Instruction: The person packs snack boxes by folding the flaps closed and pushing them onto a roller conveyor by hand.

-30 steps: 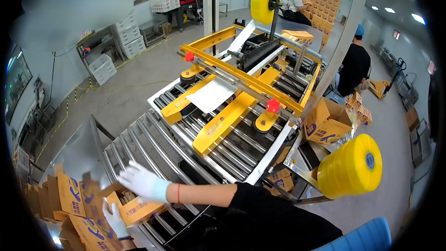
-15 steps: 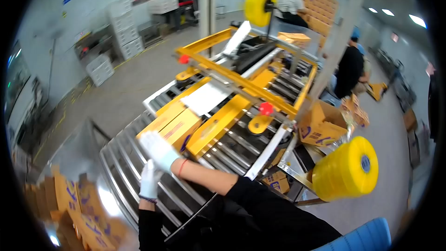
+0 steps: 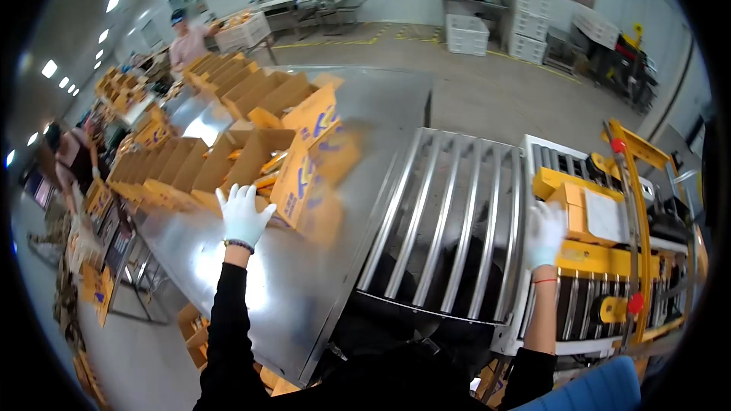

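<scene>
My left hand [image 3: 245,215], in a white glove, is spread just in front of an open carton [image 3: 285,183] with wrapped packs inside; whether it touches the cardboard is unclear. Rows of open cartons [image 3: 171,165] stand behind it on the metal table [image 3: 365,106]. On the right, my right hand [image 3: 547,232], also gloved and blurred by motion, is beside the near end of a closed carton [image 3: 579,209]. That carton lies between the yellow guides of the taping machine [image 3: 643,236]. The fingers of my right hand are smeared.
A roller conveyor [image 3: 445,221] joins the table to the machine. One person [image 3: 186,44] stands behind the far cartons, another [image 3: 76,156] at the left. White crates [image 3: 466,35] stand by the back wall. A blue chair back [image 3: 590,388] is at the bottom right.
The view has swung left towards the table. The closed carton has moved off the rollers into the machine. My hands have parted, the left one now over by the open cartons.
</scene>
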